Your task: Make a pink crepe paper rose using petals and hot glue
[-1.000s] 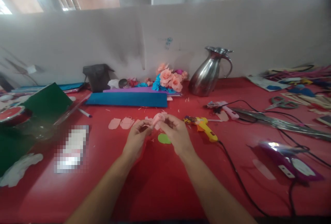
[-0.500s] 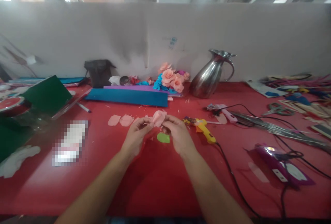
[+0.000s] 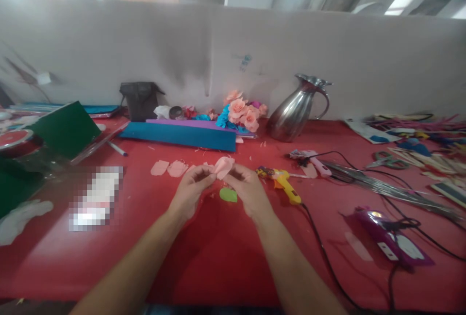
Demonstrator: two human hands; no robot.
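Between my two hands is a small pink paper flower (image 3: 223,166), its petals curled round one another. My left hand (image 3: 193,188) pinches it from the left side, thumb and fingertips closed. From the right, my right hand (image 3: 245,187) grips it the same way, with some fingers hidden behind. Under the flower, a green paper petal piece (image 3: 228,195) lies on the red table. Left of my hands, pink paper petals (image 3: 177,168) lie in a row, partly covered by my left fingers. A yellow glue gun (image 3: 286,186) lies just right of my right hand.
A blue sheet (image 3: 178,136) and finished pink flowers (image 3: 238,110) lie behind my hands. A steel jug (image 3: 294,111) stands at the back. On the right are a pink glue gun (image 3: 320,163), scissors (image 3: 388,160), wire bundle (image 3: 386,186), purple power strip (image 3: 391,237) and trailing cords.
The view has tilted and shifted slightly. Both hands keep hold of the pink flower, which is turned a little between the fingertips.
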